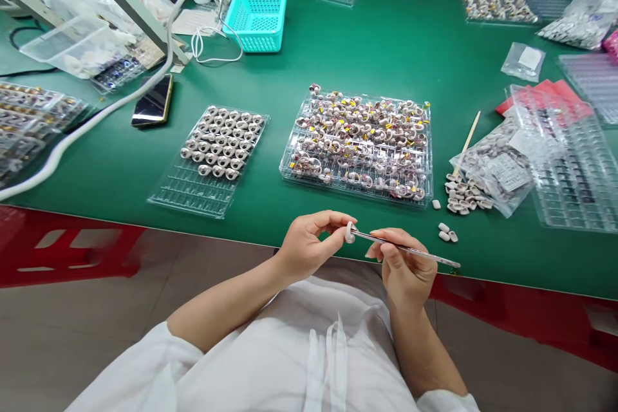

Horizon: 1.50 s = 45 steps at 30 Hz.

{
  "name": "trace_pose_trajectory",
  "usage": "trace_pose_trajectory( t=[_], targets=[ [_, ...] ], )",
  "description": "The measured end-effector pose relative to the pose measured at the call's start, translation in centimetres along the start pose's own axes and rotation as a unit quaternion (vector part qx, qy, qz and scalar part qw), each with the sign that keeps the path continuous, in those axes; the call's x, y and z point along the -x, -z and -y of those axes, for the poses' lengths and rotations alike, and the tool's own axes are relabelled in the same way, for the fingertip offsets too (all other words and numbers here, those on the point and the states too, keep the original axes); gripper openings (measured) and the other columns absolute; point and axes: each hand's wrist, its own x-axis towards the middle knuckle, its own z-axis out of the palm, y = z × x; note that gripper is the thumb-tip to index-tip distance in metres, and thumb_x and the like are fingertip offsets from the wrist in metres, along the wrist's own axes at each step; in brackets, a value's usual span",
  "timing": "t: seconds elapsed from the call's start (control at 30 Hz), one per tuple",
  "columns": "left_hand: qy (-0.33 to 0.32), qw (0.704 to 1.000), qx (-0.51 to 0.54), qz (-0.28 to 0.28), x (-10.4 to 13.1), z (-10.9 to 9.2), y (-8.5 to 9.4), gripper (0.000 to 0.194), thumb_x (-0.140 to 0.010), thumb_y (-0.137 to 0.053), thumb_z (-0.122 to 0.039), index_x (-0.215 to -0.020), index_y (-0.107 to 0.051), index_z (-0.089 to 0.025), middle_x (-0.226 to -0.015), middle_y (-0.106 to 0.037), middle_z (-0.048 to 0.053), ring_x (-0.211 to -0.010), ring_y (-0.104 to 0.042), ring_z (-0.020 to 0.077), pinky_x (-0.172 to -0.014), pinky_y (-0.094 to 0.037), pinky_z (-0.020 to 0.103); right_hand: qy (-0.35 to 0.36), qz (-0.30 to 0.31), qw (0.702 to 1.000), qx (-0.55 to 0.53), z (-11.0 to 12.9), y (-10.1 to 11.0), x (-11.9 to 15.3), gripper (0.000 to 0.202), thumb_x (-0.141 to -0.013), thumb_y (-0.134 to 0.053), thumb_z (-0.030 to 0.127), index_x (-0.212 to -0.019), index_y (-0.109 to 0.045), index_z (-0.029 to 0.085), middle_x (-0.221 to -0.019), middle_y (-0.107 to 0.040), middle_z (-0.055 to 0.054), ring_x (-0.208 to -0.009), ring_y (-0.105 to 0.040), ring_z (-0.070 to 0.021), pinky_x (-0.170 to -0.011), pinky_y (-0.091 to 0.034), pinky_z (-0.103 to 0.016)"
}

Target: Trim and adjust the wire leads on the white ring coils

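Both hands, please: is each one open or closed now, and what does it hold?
Left hand: closed, pinching a small whitish part.
Right hand: closed on a slim metal tool.

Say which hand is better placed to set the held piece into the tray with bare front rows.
Probably the left hand: it pinches the small white piece and sits nearer that tray, while the right hand holds the metal tool.
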Motion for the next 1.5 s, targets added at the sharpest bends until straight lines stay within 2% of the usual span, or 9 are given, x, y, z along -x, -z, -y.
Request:
trace_pose_trajectory(
  t=[0.3, 0.47, 0.63, 0.83, 1.03, 1.3, 1.4, 1.5],
  targets=[
    [-0.083, 0.993, -0.085, -0.023, -0.1, -0.1, 0.1, 0.016, -0.087, -0.063, -0.019, -0.096, -0.076, -0.013, -0.079, -0.076, 0.006, -0.067, -0.064, 0.0129, -0.069, -0.053, 0.023, -0.047, -0.054, 0.997, 0.004, 0.1, -0.7, 0.1, 0.014, -0.087, -0.072, 0.021, -0.100, -0.077, 0.024, -0.091, -0.079, -0.005, -0.055, -0.066, -0.0133, -0.048, -0.055, -0.028],
    [-0.047, 0.997, -0.056, -0.026, -0.2, 0.2, 0.0, 0.017, -0.087, -0.065, -0.022, -0.096, -0.076, -0.014, -0.081, -0.077, 0.007, -0.071, -0.067, 0.0147, -0.069, -0.054, 0.023, -0.050, -0.039, 0.998, 0.005, 0.2, -0.8, 0.1, 0.014, -0.087, -0.071, 0.021, -0.099, -0.077, 0.025, -0.094, -0.078, -0.005, -0.052, -0.063, -0.0122, -0.045, -0.052, -0.028],
    [0.010, 1.000, 0.018, -0.013, -0.3, 0.4, 0.1, 0.020, -0.083, -0.071, -0.028, -0.097, -0.077, -0.014, -0.087, -0.079, 0.009, -0.078, -0.072, 0.0180, -0.072, -0.057, 0.025, -0.040, -0.003, 0.999, -0.017, 0.1, -0.4, -0.2, 0.015, -0.088, -0.069, 0.019, -0.099, -0.078, 0.026, -0.096, -0.078, -0.006, -0.048, -0.060, -0.0101, -0.041, -0.049, -0.026],
    [0.064, 0.993, 0.097, 0.018, -0.5, 0.1, 0.2, 0.024, -0.079, -0.077, -0.033, -0.092, -0.078, -0.013, -0.087, -0.080, 0.010, -0.073, -0.072, 0.0170, -0.067, -0.058, 0.024, -0.017, 0.032, 0.999, -0.035, 0.1, 0.3, -0.3, 0.019, -0.089, -0.067, 0.015, -0.102, -0.077, 0.026, -0.097, -0.078, -0.006, -0.049, -0.062, -0.0102, -0.040, -0.048, -0.025],
    [0.056, 0.997, 0.061, 0.008, -0.3, 0.0, 0.1, 0.022, -0.080, -0.075, -0.028, -0.094, -0.078, -0.012, -0.088, -0.080, 0.010, -0.075, -0.072, 0.0173, -0.071, -0.058, 0.025, -0.021, 0.019, 0.999, -0.018, 0.1, 0.2, -0.2, 0.016, -0.089, -0.068, 0.018, -0.100, -0.077, 0.026, -0.095, -0.077, -0.005, -0.049, -0.062, -0.0110, -0.043, -0.052, -0.027],
    [-0.043, 0.998, -0.037, -0.003, 0.0, 0.2, 0.1, 0.018, -0.086, -0.067, -0.023, -0.098, -0.078, -0.015, -0.083, -0.077, 0.008, -0.071, -0.069, 0.0159, -0.069, -0.056, 0.025, -0.050, -0.031, 0.998, -0.013, -0.1, -0.1, 0.0, 0.011, -0.087, -0.072, 0.025, -0.097, -0.076, 0.024, -0.091, -0.078, -0.006, -0.050, -0.062, -0.0121, -0.043, -0.051, -0.027],
    [-0.022, 1.000, -0.022, -0.004, -0.1, 0.1, 0.0, 0.018, -0.084, -0.069, -0.024, -0.097, -0.078, -0.014, -0.084, -0.078, 0.008, -0.075, -0.071, 0.0169, -0.070, -0.057, 0.024, -0.053, -0.023, 0.998, -0.026, -0.2, 0.0, -0.1, 0.010, -0.088, -0.071, 0.027, -0.096, -0.076, 0.025, -0.091, -0.078, -0.006, -0.047, -0.060, -0.0107, -0.041, -0.049, -0.026],
    [0.029, 0.999, 0.026, 0.002, -0.2, 0.0, 0.0, 0.020, -0.082, -0.072, -0.027, -0.095, -0.078, -0.013, -0.087, -0.079, 0.009, -0.075, -0.072, 0.0171, -0.069, -0.057, 0.024, -0.046, 0.002, 0.998, -0.042, -0.3, 0.2, -0.2, 0.010, -0.089, -0.070, 0.026, -0.096, -0.077, 0.025, -0.092, -0.078, -0.006, -0.046, -0.059, -0.0097, -0.039, -0.047, -0.025]
  ],
)
